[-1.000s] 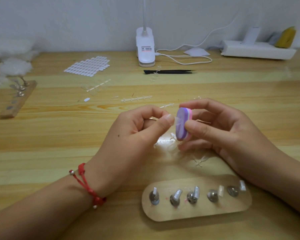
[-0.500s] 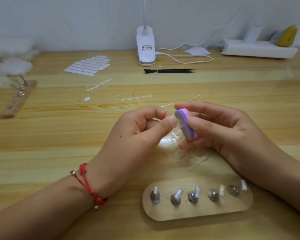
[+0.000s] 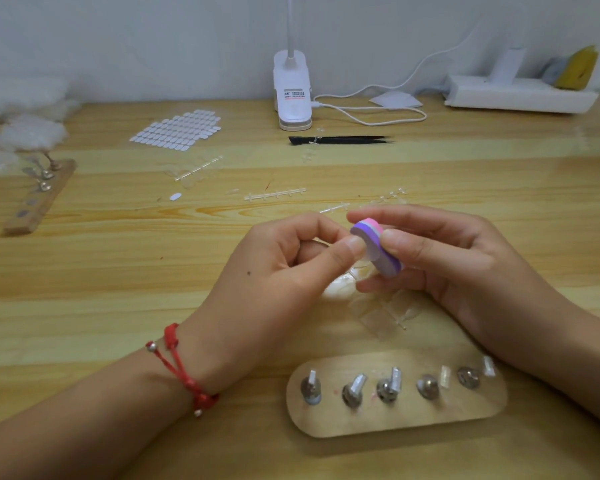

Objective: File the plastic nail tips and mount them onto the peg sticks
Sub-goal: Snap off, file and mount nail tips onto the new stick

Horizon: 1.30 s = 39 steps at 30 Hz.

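Nearest the camera, on the desk (image 3: 118,271), lies an oval wooden base (image 3: 395,422) carrying five peg sticks (image 3: 354,389). Small pale tips sit on or beside the peg heads. Whether all five are properly seated cannot be told.

Just beyond the base, loose clear tips (image 3: 385,313) lie in a cluster on the desk, apparently awaiting filing.

Above that cluster, both hands work together:
- Left hand (image 3: 284,271): thumb and forefinger pinch a clear nail tip (image 3: 367,260); the other fingers are curled into the palm.
- Right hand (image 3: 447,261): thumb and forefinger pinch a purple-and-pink file block (image 3: 374,244); the remaining fingers are curled beneath it.
- The nail tip's edge is held against the face of the block.

Judged status: filing is the step in hand. The held tip is not yet mounted, and the loose tips have yet to be processed.

Farther back lie stripped plastic sprues (image 3: 274,195), a sheet of adhesive tabs (image 3: 177,129) and black tweezers (image 3: 340,140). At far left a second wooden base (image 3: 39,195) holds a few pegs, too blurred to assess. A clip lamp (image 3: 291,95) stands at the wall.
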Motion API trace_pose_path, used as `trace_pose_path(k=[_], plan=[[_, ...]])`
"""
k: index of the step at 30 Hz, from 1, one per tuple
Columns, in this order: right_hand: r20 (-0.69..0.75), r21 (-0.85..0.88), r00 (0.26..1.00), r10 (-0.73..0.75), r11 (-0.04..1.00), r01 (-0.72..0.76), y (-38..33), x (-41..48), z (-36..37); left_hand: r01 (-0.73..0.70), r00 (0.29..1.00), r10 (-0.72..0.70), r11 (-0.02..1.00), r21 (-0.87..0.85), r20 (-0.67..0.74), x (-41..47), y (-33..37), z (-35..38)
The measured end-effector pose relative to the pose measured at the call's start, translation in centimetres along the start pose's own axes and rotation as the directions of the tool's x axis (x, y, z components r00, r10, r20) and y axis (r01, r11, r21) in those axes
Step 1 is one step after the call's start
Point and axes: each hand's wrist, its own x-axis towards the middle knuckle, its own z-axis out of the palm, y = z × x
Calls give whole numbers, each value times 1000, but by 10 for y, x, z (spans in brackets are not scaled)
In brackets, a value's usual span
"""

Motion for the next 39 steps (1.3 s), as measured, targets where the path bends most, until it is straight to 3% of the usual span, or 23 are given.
trace_pose_path(k=[12, 17, 20, 23, 25, 28, 32, 39], plan=[[-2, 25, 1000, -3, 1000, 3, -1, -1, 0, -17, 997, 14, 999, -41, -70, 1, 1, 0], [-27, 63, 999, -23, 998, 24, -1, 0, 1, -95, 995, 93, 992, 85, 33, -3, 1, 6], [-84, 137, 996, -10, 990, 21, -2, 0, 0, -79, 996, 79, 997, -11, -48, -2, 2, 1], [-37, 79, 999, -7, 997, 10, -2, -2, 2, -86, 989, 79, 995, -58, -124, 1, 2, -2], [-8, 18, 1000, -23, 1000, 23, -2, -3, 5, -96, 994, 95, 995, -10, -54, 0, 1, 1], [-78, 44, 996, -34, 998, 38, -2, -1, 3, -106, 993, 101, 992, 69, 65, -4, 3, 6], [-57, 52, 998, -27, 998, 30, -1, -3, 3, -89, 992, 90, 996, 19, -93, -1, 1, 0], [-88, 62, 996, -36, 997, 42, -1, -2, 2, -55, 993, 56, 998, 12, -104, 1, 0, 0]])
